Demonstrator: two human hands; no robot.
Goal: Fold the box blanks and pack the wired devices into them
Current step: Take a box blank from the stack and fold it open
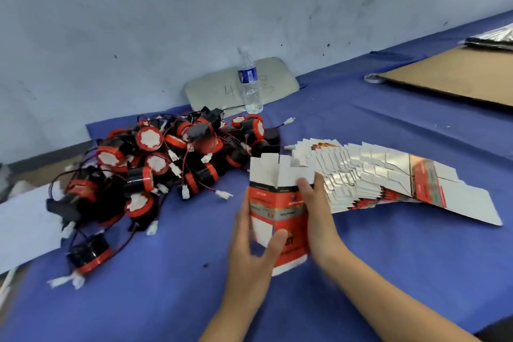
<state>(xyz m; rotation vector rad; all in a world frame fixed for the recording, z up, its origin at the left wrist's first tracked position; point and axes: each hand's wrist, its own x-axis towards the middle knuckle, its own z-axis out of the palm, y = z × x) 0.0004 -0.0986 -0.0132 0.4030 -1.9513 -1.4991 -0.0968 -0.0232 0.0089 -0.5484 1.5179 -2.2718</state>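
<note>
A red, white and silver printed cardboard box blank (277,211), partly opened into a sleeve with its white flaps standing up, sits at centre frame, held between both hands. Its print is blurred; only the letters "ST" can be read near the lower edge. The left hand (251,253) grips its left side with the thumb across the front; the right hand (319,214) clasps its right edge, fingers curled behind. Just right of it, a fanned stack of flat white-and-red box blanks (388,178) reaches toward the right. At left lies a tangled heap of black-and-red round wired devices (166,164). Bare blue table cloth (388,258) spreads below. Behind, a clear plastic water bottle (249,80) stands before a grey panel (216,89) with handwritten, unclear digits.
</note>
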